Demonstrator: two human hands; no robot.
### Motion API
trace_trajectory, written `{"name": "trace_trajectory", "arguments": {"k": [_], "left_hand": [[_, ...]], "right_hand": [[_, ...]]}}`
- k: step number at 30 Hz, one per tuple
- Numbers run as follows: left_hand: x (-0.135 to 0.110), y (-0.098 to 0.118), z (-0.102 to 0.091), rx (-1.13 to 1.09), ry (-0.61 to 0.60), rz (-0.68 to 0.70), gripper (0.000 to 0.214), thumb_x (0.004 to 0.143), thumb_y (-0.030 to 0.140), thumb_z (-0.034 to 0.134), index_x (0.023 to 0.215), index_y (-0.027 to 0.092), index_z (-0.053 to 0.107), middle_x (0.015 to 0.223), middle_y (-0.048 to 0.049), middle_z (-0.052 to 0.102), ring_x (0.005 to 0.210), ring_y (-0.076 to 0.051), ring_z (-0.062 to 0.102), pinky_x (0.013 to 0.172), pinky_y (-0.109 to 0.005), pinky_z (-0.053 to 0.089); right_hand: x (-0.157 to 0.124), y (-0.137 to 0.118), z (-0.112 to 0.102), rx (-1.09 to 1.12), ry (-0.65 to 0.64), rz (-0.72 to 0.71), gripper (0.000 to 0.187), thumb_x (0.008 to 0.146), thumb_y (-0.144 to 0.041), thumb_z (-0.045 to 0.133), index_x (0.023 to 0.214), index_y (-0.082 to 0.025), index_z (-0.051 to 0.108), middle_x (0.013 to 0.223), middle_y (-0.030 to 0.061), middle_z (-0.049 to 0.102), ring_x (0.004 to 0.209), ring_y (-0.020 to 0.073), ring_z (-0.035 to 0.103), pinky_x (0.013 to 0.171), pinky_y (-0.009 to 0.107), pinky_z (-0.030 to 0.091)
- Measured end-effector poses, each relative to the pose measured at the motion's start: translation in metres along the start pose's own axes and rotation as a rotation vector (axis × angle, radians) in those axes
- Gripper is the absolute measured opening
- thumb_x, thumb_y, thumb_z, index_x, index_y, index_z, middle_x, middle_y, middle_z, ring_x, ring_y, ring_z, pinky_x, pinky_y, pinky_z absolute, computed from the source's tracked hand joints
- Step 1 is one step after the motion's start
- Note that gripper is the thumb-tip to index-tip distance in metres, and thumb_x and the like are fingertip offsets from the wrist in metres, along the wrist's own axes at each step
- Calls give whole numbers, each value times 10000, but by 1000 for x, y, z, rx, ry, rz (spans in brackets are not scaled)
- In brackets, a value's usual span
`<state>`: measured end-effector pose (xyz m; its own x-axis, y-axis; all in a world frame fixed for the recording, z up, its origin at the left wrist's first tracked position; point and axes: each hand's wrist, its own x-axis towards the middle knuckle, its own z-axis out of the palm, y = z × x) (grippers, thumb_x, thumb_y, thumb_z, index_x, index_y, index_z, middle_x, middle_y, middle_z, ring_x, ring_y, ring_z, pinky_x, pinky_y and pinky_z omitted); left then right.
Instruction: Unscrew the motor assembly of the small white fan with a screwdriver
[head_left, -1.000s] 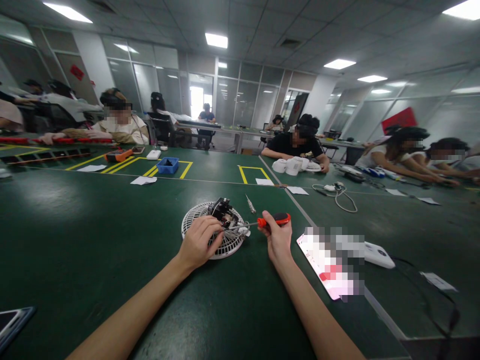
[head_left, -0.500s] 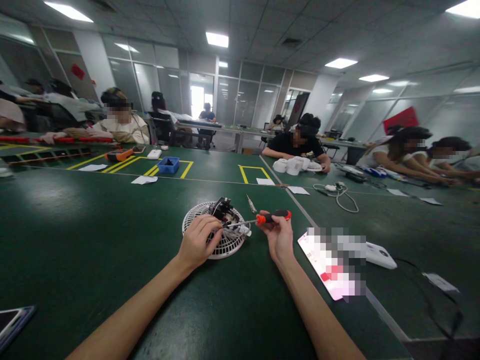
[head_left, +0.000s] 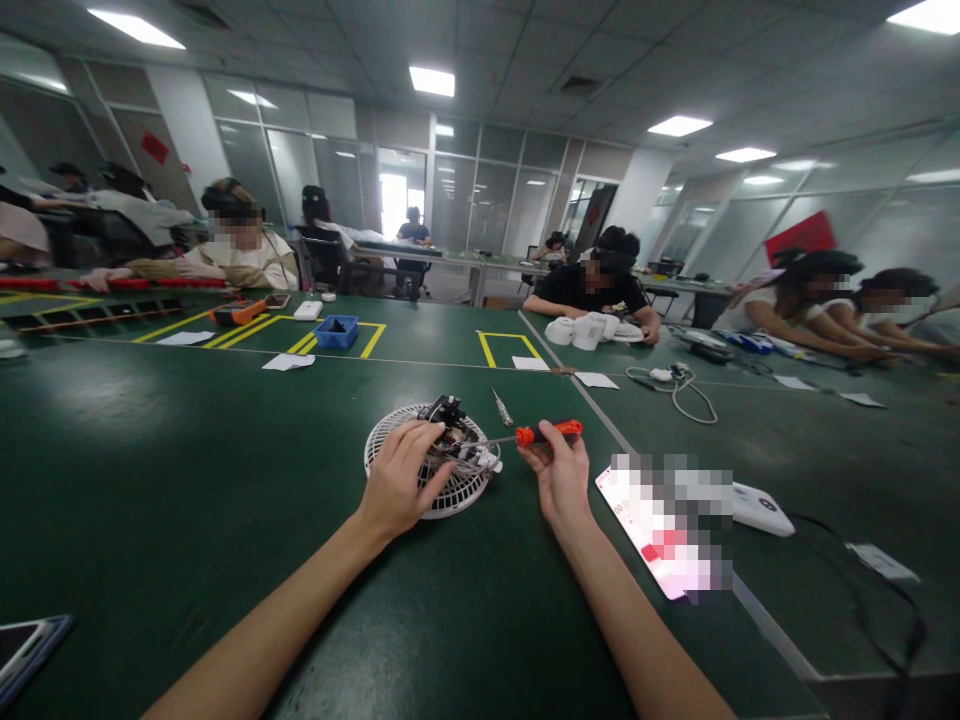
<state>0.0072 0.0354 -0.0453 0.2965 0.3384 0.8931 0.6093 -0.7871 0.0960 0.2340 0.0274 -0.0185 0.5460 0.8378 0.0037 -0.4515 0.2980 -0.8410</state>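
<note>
A round white fan grille (head_left: 456, 497) lies on the green table, with a black motor assembly (head_left: 444, 408) and loose wires on top of it. My left hand (head_left: 397, 480) rests over the grille's left side, its fingertips at the motor and its thumb apart from the fingers. In my right hand (head_left: 564, 480) is a red and black screwdriver (head_left: 531, 434), held almost level. Its shaft points left into the motor assembly; the tip's exact contact is hard to make out. Just behind lies a small clear-handled screwdriver (head_left: 502, 408).
Right of my right arm lies a lit phone (head_left: 637, 530), with a white device (head_left: 757, 508) and black cable beyond. A blue bin (head_left: 336, 332) and paper slips stand farther back. Another phone (head_left: 30, 650) is at the near left. Several people sit around the tables.
My left thumb and fingers have spread apart from a pinch near the screwdriver tip. My right hand has shifted its fingers on the handle, which looks turned.
</note>
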Motion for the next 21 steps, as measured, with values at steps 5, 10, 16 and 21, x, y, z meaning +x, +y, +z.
{"name": "trace_trajectory", "arguments": {"k": [5,10,16,21], "left_hand": [[-3,-5,6,51,-43,-161,683,942,332,644,1533,173,342,1458,-185,540,1407,-342,448,1157,-569,429],[-10,-15,14,-6,-98,-349,711,958,425,603,1556,181,307,1553,-191,453,1491,-357,357,1187,-613,382],[-12,-20,15,-70,-127,-406,583,963,416,593,1472,182,431,1478,-170,543,1414,-329,480,1172,-583,411],[-6,-17,10,-54,-67,-409,475,945,386,625,1361,179,526,1352,-151,620,1303,-310,557,1113,-545,464]], "right_hand": [[10,-1,-6,10,96,-22,546,567,-334,912,886,-234,480,685,-77,680,602,153,720,582,256,626],[18,0,-11,20,171,-19,479,603,-308,856,873,-236,467,686,-78,666,601,150,714,602,275,633],[20,1,-12,18,164,-44,492,590,-318,858,859,-242,455,682,-89,651,598,149,708,605,287,634],[18,1,-11,24,180,-54,481,575,-310,847,866,-235,471,674,-90,648,596,149,707,600,287,633]]}}
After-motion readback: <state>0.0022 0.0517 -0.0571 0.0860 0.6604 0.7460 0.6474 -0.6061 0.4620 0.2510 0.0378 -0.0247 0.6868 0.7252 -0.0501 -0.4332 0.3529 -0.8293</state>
